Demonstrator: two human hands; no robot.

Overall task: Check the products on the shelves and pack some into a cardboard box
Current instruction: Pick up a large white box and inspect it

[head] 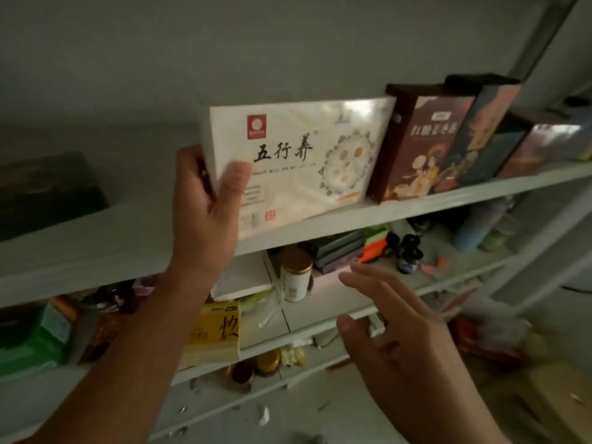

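A wide white product box (307,155) with black Chinese characters and a red logo stands at the front edge of the top white shelf (448,200). My left hand (208,206) grips its left end, thumb across the front face and fingers behind. My right hand (397,334) hovers lower down in front of the middle shelf, fingers spread and relaxed, holding nothing. A cardboard box (557,402) shows blurred at the lower right on the floor.
Right of the white box stand a brown box (416,149) and several darker boxes. A dark green box (48,190) sits far left. The middle shelf holds a gold-lidded tin (296,274), a yellow box (214,334), small bottles and clutter.
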